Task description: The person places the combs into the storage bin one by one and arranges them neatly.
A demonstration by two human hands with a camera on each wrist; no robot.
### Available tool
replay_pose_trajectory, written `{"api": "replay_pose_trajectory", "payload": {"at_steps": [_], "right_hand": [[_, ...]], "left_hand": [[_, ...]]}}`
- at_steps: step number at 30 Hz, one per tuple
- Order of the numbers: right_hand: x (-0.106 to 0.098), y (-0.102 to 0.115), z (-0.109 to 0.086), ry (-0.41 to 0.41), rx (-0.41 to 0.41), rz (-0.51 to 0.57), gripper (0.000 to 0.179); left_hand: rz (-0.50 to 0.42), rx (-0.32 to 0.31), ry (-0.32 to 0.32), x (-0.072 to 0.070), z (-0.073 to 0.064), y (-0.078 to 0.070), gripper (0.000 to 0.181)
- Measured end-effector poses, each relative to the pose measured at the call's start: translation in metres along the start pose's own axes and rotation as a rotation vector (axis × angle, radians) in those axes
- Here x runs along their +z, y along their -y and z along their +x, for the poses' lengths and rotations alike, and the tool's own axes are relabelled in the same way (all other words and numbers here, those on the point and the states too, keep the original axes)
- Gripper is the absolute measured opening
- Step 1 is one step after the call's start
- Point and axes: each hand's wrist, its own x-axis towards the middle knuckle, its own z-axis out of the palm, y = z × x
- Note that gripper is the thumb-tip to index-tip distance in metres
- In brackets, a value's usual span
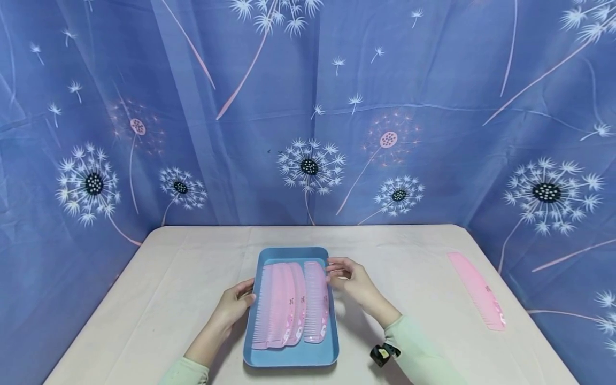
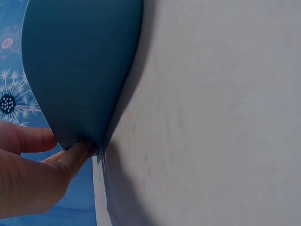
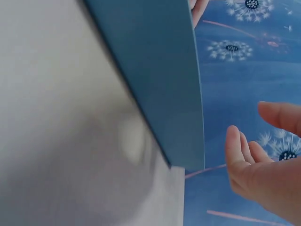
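Note:
A blue rectangular tray [image 1: 291, 359] stands on the table in the head view. Inside it, several pink translucent combs [image 1: 281, 305] overlap on the left, and another pink comb [image 1: 316, 302] lies apart on the right, teeth facing left. My left hand [image 1: 233, 307] pinches the tray's left wall between thumb and fingers; the left wrist view shows the fingers [image 2: 73, 157] against the outer wall. My right hand [image 1: 353, 280] is at the tray's upper right rim, holding nothing. Its fingers [image 3: 233, 146] and thumb are spread apart beside the tray wall [image 3: 155, 80] in the right wrist view.
One more pink comb [image 1: 477, 291] lies slanted on the pale tablecloth [image 1: 404, 256], toward the table's right edge. A blue curtain [image 1: 250, 176] with a dandelion print hangs behind the table and along both sides. A black device [image 1: 383, 353] sits on my right wrist.

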Motion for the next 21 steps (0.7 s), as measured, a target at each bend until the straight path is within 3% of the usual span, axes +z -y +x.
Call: {"api": "replay_pose_trajectory", "payload": {"at_steps": [21], "right_hand": [[-0.068, -0.010, -0.019, -0.108, -0.014, -0.097, 0.048]], "left_hand": [[-0.012, 0.026, 0.009, -0.001, 0.001, 0.001, 0.045]]}}
